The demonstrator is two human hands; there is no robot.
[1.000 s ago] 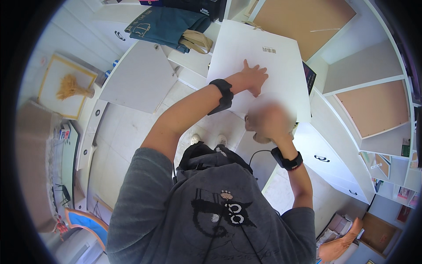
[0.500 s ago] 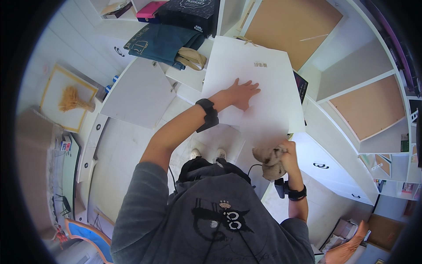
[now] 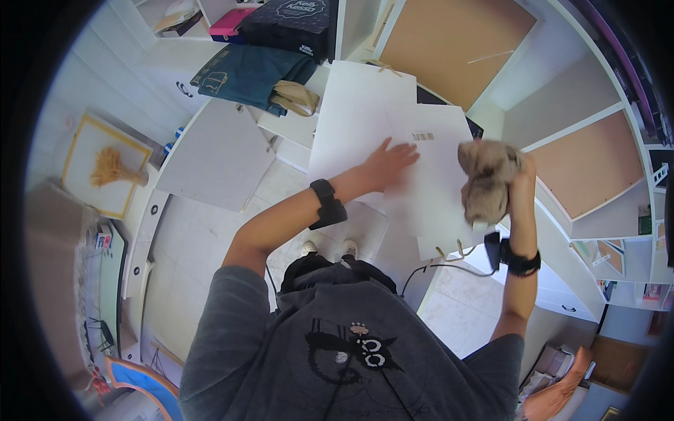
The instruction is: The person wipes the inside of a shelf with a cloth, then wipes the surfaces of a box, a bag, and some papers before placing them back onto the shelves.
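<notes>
My left hand point(image 3: 387, 165) lies flat, fingers spread, on a white paper bag point(image 3: 358, 112) laid flat on a low surface ahead of me. A small printed label and cord handles show on the bag, and its right part looks stepped from the left part. My right hand point(image 3: 522, 174) is raised over the bag's right edge, closed around a beige-brown plush toy point(image 3: 491, 179) with darker patches. The toy covers part of the fingers. A pale tag-like piece hangs below it.
A folded dark green cloth bag point(image 3: 253, 77) lies beyond, below a black box point(image 3: 291, 28) and a pink box point(image 3: 228, 24). An open cabinet door point(image 3: 217, 154) is at the left. White shelving point(image 3: 562, 119) stands at the right. A thin cable point(image 3: 449, 266) runs to my right wrist.
My right hand has lifted the plush toy up and to the right, away from the bag's near edge. The bag's right part now sits lower, showing a step. My left hand stays on it.
</notes>
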